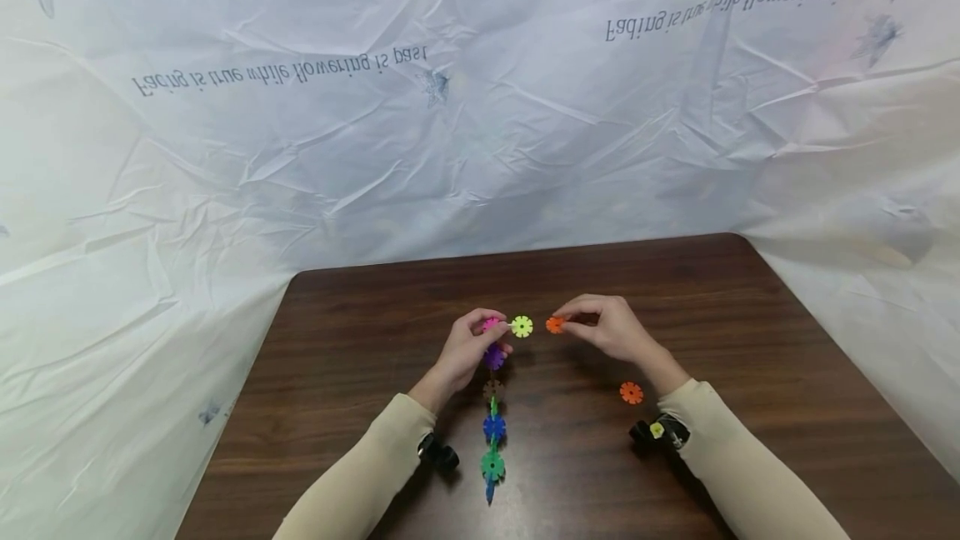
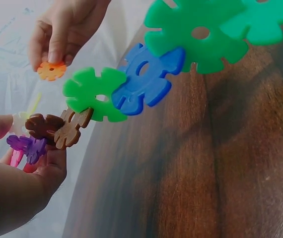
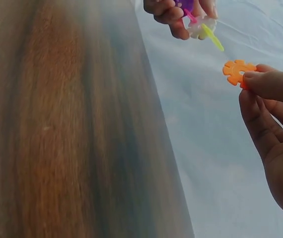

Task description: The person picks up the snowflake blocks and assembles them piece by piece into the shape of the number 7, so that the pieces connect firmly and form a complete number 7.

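My left hand (image 1: 467, 348) grips one end of a chain of plastic snowflake discs. Around its fingers are a pink disc (image 1: 491, 324), a purple disc (image 1: 493, 357) and a whitish disc (image 3: 202, 27). A yellow disc (image 1: 522, 326) juts from that end toward the right. Brown (image 2: 68, 128), green (image 2: 94, 94) and blue (image 2: 149, 79) discs follow along the chain, slotted edge to edge. Between thumb and fingers my right hand (image 1: 611, 329) pinches an orange disc (image 3: 237, 72), level with the yellow one and apart from it by a small gap.
A second orange disc (image 1: 632, 392) lies on the dark wooden table (image 1: 360, 307), beside my right forearm. Black wrist cameras (image 1: 438, 452) are strapped to both wrists. A pale printed sheet (image 1: 450, 148) hangs behind the table and along its sides.
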The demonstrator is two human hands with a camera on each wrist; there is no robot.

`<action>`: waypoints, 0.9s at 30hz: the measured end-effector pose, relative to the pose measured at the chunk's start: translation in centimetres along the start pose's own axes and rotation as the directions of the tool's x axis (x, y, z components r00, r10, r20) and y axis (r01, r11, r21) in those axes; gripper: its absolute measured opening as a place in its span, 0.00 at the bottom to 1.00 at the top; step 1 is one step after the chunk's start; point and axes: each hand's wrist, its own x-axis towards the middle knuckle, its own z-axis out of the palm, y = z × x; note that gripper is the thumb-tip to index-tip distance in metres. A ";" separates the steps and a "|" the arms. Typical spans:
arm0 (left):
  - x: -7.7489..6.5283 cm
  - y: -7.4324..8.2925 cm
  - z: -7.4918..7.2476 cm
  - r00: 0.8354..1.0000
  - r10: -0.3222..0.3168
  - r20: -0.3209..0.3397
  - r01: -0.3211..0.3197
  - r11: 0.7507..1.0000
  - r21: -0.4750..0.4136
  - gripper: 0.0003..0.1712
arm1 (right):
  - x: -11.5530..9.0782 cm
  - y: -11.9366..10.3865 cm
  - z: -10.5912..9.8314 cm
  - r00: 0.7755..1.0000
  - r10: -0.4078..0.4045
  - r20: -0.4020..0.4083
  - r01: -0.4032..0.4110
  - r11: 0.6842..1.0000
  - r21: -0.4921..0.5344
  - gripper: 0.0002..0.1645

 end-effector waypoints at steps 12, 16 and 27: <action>-0.1 0.3 0.2 0.999 -0.034 0.001 0.034 0.999 0.000 0.22 | 0.8 -0.3 1.0 0.997 -0.076 -0.012 0.077 0.997 0.029 0.11; -0.1 0.3 0.3 0.999 -0.033 -0.002 0.033 0.999 -0.006 0.19 | 0.9 -0.3 1.1 0.996 -0.091 -0.016 0.091 0.995 0.029 0.12; -0.1 0.3 0.2 0.999 -0.032 0.001 0.032 0.999 -0.003 0.21 | 1.2 -0.7 1.3 0.996 -0.088 -0.012 0.088 0.996 0.006 0.12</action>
